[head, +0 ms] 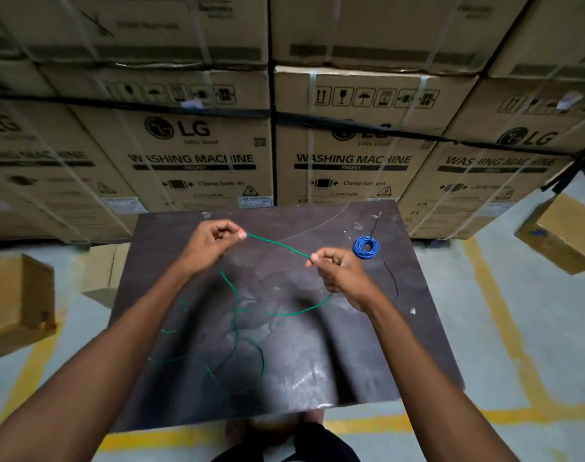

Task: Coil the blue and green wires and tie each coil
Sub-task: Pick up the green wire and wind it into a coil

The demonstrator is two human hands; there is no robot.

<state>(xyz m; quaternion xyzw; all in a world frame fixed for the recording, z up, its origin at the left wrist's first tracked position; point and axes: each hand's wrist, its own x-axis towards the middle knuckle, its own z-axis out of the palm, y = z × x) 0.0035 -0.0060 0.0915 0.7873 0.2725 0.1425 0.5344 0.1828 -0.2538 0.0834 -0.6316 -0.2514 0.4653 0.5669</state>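
Green wire stretched between two hands above a dark table, blue coil lying to the right.

The left hand pinches the green wire between thumb and curled fingers; the right hand pinches it further along. The taut span runs from upper left down to lower right. From the right hand the wire drops and trails back leftward in loose, tangled loops over the dark table. The blue wire coil lies flat near the table's far right, a black tie reaching away from it toward the LG washing machine boxes. Another black tie lies just right of the right hand.
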